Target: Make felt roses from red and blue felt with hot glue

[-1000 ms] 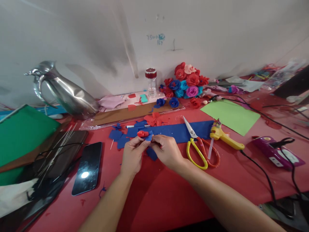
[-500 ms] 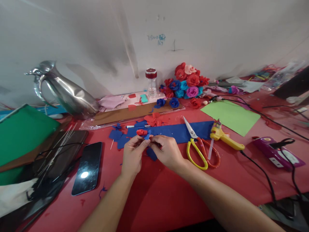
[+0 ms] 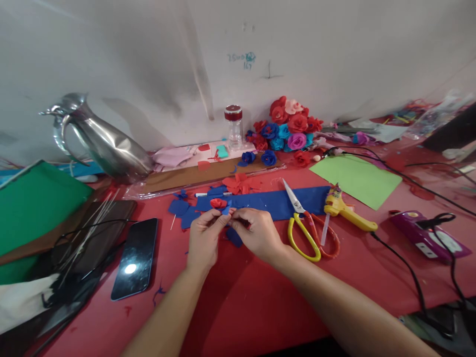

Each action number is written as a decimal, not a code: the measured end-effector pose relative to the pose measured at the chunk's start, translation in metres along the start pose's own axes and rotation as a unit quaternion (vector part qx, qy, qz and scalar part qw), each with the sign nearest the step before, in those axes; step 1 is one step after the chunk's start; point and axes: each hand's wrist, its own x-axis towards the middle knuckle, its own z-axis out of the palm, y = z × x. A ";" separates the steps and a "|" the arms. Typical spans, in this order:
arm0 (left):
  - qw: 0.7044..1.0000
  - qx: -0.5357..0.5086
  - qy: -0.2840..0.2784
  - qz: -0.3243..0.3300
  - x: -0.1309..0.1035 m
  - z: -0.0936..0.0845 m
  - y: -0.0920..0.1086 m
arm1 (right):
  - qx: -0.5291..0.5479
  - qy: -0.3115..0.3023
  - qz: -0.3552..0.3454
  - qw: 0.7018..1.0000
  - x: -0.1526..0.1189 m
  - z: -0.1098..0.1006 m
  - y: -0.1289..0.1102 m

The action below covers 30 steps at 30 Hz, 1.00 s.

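Observation:
A small red paper flower bud (image 3: 217, 203) with a blue paper piece (image 3: 227, 207) at its base is pinched between the fingers of my left hand (image 3: 206, 231). My right hand (image 3: 256, 229) is closed too, its thumb and fingertips meeting at the edge of that blue piece; my fingers partly hide the contact. Behind and beneath the hands lie a blue paper strip (image 3: 277, 203), cut blue pieces (image 3: 178, 208) and red paper petals (image 3: 241, 184). Scissors (image 3: 303, 218) with one yellow and one red handle rest to the right, partly over the strip.
A yellow glue gun (image 3: 345, 210) and purple power strip (image 3: 427, 235) with cords are on the right. A phone (image 3: 136, 260) lies left. A metal jug (image 3: 106, 139), lidded glass jar (image 3: 234, 131) and paper roses (image 3: 286, 124) stand along the wall. Green paper (image 3: 357, 178) lies back right.
Almost nothing differs. Both hands stay at the same spot around the bud, with only a very slight shift of the fingers and of the view.

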 end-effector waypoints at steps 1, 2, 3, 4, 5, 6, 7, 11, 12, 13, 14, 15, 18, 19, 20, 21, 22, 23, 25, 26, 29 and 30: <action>1.000 -0.002 -0.004 -0.001 0.000 0.000 0.000 | 0.002 0.000 0.004 1.000 0.000 0.000 0.000; 1.000 -0.003 -0.009 -0.001 0.000 0.000 -0.001 | 0.006 -0.001 0.009 1.000 0.000 0.000 0.000; 1.000 -0.002 -0.017 0.000 0.000 0.000 -0.001 | 0.012 -0.001 0.014 1.000 0.000 0.000 -0.001; 1.000 0.003 -0.025 0.001 0.000 0.000 -0.002 | 0.020 0.000 0.017 1.000 0.001 0.000 -0.001; 0.999 0.010 -0.035 0.003 0.000 0.000 -0.002 | 0.028 0.003 0.018 0.999 0.001 0.000 -0.001; 0.999 0.017 -0.045 0.006 0.000 0.000 -0.002 | 0.035 0.007 0.017 0.999 0.001 0.000 -0.001; 0.998 0.024 -0.054 0.008 0.000 0.000 -0.002 | 0.041 0.013 0.013 0.999 0.002 0.000 -0.001; 0.996 0.043 -0.070 0.021 -0.001 -0.002 -0.002 | 0.040 0.031 -0.006 0.999 0.003 -0.002 -0.001; 0.997 0.045 -0.064 0.025 -0.001 -0.002 -0.002 | 0.036 0.032 -0.007 0.999 0.003 -0.002 -0.001; 0.997 0.046 -0.056 0.028 -0.001 -0.002 -0.002 | 0.032 0.032 -0.007 0.999 0.003 -0.002 -0.001; 0.997 0.044 -0.050 0.031 -0.002 -0.002 -0.002 | 0.031 0.032 -0.007 0.999 0.003 -0.002 -0.001; 0.997 0.042 -0.047 0.034 -0.002 -0.002 -0.002 | 0.030 0.030 -0.007 0.999 0.003 -0.002 0.000; 0.996 0.051 -0.051 0.048 -0.002 -0.003 -0.002 | 0.027 0.024 -0.006 0.999 0.004 -0.002 0.000; 0.996 0.058 -0.051 0.054 -0.002 -0.003 -0.002 | 0.027 0.022 -0.005 0.999 0.004 -0.002 0.000; 0.995 0.064 -0.050 0.059 -0.002 -0.003 -0.001 | 0.026 0.021 -0.005 0.999 0.004 -0.002 0.000; 0.994 0.068 -0.049 0.063 -0.002 -0.003 -0.001 | 0.027 0.022 -0.007 0.999 0.004 -0.002 0.000; 0.994 0.072 -0.047 0.068 -0.002 -0.003 0.000 | 0.029 0.026 -0.012 0.999 0.003 -0.002 -0.001; 0.993 0.076 -0.044 0.074 -0.003 -0.002 0.001 | 0.031 0.031 -0.018 0.999 0.003 -0.002 -0.001; 0.991 0.088 -0.036 0.089 -0.003 -0.001 0.002 | 0.040 0.040 -0.024 0.998 0.002 -0.003 -0.003; 0.990 0.095 -0.030 0.097 -0.003 -0.001 0.003 | 0.045 0.042 -0.021 0.998 0.002 -0.004 -0.004; 0.988 0.109 -0.015 0.109 -0.003 -0.001 0.002 | 0.068 0.047 0.003 0.997 0.001 -0.005 -0.008; 0.988 0.110 -0.015 0.107 -0.003 -0.002 0.001 | 0.077 0.049 0.006 0.996 0.001 -0.005 -0.009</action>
